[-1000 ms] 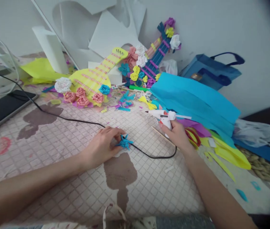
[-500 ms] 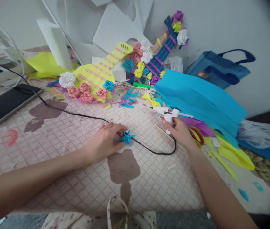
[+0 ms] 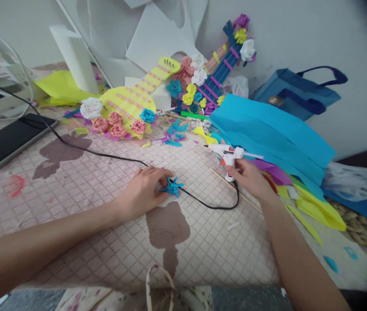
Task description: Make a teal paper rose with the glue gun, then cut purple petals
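My left hand (image 3: 147,190) rests on the cloth with its thumb and fingers pinching a small blue paper flower (image 3: 172,187) with pointed petals. A black cord (image 3: 202,203) passes by the flower to the glue gun (image 3: 230,162). White with an orange trigger, the gun points left, its handle down on the cloth. My right hand (image 3: 250,178) is at the back of the handle, fingers apart and no longer wrapped around it; the thumb still seems to touch. A thin wooden stick (image 3: 224,179) lies beside the gun.
Behind stand a yellow paper guitar (image 3: 131,101) with paper roses and a blue one (image 3: 222,73). Blue paper sheets (image 3: 267,125), yellow strips (image 3: 319,207) and a blue bag (image 3: 293,93) are at right. A phone (image 3: 11,140) lies left; paper scraps (image 3: 175,134) are scattered mid-table.
My right hand has loosened and drawn back to the right, baring more of the glue gun's handle. My left hand and the blue flower have hardly moved.
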A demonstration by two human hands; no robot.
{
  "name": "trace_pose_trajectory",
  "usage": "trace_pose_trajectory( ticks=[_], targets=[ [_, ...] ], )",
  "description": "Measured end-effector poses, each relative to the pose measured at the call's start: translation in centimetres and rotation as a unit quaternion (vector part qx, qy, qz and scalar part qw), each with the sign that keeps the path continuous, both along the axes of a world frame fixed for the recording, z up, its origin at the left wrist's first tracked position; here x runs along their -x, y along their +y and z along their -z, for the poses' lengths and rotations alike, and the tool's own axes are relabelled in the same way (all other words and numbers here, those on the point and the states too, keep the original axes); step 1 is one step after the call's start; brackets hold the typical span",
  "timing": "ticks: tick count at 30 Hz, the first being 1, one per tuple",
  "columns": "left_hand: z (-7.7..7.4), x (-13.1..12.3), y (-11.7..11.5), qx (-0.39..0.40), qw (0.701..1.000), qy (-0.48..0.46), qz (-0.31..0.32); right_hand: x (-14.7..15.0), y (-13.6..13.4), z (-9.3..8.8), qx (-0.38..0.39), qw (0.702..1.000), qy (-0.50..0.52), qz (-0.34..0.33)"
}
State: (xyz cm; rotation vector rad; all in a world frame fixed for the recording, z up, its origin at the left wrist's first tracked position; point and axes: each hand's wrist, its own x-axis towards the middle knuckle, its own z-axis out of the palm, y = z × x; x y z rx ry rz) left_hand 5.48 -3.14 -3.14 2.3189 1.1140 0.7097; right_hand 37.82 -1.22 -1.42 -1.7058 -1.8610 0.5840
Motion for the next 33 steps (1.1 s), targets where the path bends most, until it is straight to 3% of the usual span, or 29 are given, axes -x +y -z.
trace_pose_trajectory(
  ticks=[19, 33],
  targets=[
    [-0.07, -0.07, -0.06, 0.005, 1.0, 0.016, 0.001, 0.38, -0.02, -0.16, 0.008, 1.0, -0.001, -0.021],
    [-0.15, -0.23, 0.07, 0.008, 1.0, 0.021, -0.003, 0.05, 0.11, 0.27, 0.011, 1.0, -0.016, 0.001]
  ],
)
